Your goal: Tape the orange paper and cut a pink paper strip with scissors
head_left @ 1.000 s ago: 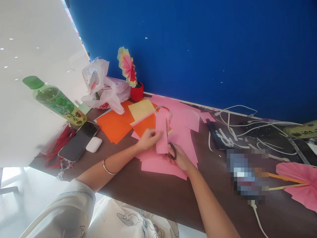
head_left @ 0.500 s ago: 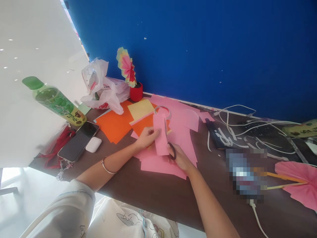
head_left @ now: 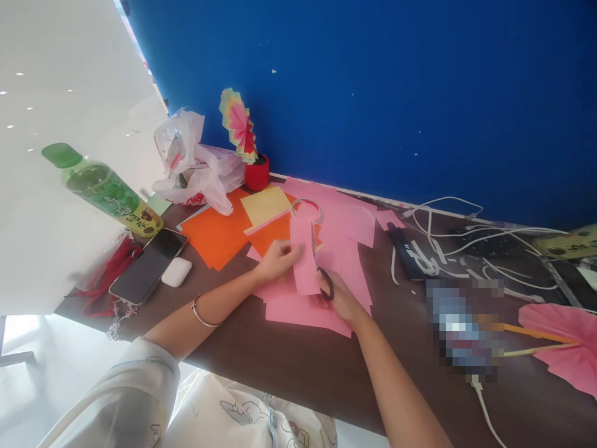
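Between thumb and fingers, my left hand (head_left: 278,260) grips a narrow pink paper piece (head_left: 304,264) by its left edge, holding it above the table. My right hand (head_left: 339,300) is closed on black-handled scissors (head_left: 327,284), whose blades run up along the paper's right edge. Part of the handle is hidden by my fingers. Under both hands lie spread pink sheets (head_left: 298,311). Just beyond the held piece, a roll of tape or similar ring (head_left: 318,210) rests on the paper. Orange sheets (head_left: 209,236) and a yellow sheet (head_left: 265,205) lie to the left.
At left stand a green-capped bottle (head_left: 105,186), a phone (head_left: 149,267) and a white earbud case (head_left: 176,272). A plastic bag (head_left: 200,165) and a red pot (head_left: 257,174) holding a paper fan sit behind. White cables (head_left: 448,233) and a pink paper fan (head_left: 566,342) lie at right.
The pink paper piece and the scissors have shifted very slightly right and down. Both hands keep their hold; everything else looks the same.
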Demonstrator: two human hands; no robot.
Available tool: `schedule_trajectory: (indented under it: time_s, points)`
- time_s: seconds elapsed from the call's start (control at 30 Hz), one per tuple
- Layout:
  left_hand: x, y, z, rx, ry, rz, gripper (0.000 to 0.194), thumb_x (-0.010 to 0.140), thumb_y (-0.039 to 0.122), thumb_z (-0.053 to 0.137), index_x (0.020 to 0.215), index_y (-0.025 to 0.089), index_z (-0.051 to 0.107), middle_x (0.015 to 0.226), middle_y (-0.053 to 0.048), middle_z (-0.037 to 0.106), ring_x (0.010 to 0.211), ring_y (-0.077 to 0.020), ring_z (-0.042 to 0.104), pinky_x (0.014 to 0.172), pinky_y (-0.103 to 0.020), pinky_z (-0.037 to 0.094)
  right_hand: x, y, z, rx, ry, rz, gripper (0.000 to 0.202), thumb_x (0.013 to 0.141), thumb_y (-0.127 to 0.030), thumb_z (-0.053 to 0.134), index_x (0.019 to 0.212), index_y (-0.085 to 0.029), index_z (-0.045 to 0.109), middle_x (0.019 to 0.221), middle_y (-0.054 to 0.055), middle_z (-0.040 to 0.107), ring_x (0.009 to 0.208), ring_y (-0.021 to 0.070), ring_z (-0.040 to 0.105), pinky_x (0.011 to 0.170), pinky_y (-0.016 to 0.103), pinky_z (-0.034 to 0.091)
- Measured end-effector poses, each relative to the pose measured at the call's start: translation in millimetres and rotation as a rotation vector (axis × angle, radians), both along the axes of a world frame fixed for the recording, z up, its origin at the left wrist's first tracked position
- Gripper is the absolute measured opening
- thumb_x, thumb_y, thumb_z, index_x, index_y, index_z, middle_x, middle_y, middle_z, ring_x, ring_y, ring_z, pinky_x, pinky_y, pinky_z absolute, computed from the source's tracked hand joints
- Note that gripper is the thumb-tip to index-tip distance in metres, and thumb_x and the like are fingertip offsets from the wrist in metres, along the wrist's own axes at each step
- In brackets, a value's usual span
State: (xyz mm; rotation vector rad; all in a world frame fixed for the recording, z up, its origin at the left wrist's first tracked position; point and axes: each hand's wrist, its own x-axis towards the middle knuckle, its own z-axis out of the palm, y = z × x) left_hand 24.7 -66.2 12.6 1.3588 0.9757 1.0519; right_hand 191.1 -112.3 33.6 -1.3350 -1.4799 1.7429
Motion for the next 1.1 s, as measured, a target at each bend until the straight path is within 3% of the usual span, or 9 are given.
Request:
schedule_trajectory:
  time_s: [0.4,0.87,1.1]
  points:
    - [0.6,1.0,-1.7,-0.001,-0.004,0.002,0.044,0.080,0.050,0.048,0.055,0.014,0.042,0.053,0.003,0.039,0.049,-0.0067,0.036,0.046,-0.021,0.029,-2.8,-1.2,4.1,-0.055,0.015,-0.036,0.051,0.072,-0.068,0.049,0.073,-0.018,0.047,0.051,-0.006,0.038,0.041,0.0058,0.031,0.038,0.022,0.023]
    - [-0.4,-0.1,0.8,0.016,0.021,0.014,0.042,0.081,0.048,0.047,0.056,0.015,0.041,0.053,0.003,0.038,0.048,-0.0062,0.035,0.045,-0.020,0.029,-3.4,-0.3,5.2,-0.036,0.017,-0.009,0.048,0.073,-0.065,0.051,0.067,-0.018,0.045,0.050,-0.005,0.042,0.040,0.0060,0.035,0.038,0.022,0.023]
    - [-0.5,0.8,-2.0,0.020,0.031,0.025,0.042,0.082,0.046,0.046,0.055,0.015,0.041,0.052,0.003,0.038,0.047,-0.0062,0.036,0.044,-0.020,0.028,-3.0,0.3,3.3,-0.059,0.003,-0.032,0.043,0.074,-0.061,0.054,0.076,-0.019,0.045,0.050,-0.007,0.039,0.039,0.0061,0.034,0.038,0.021,0.023]
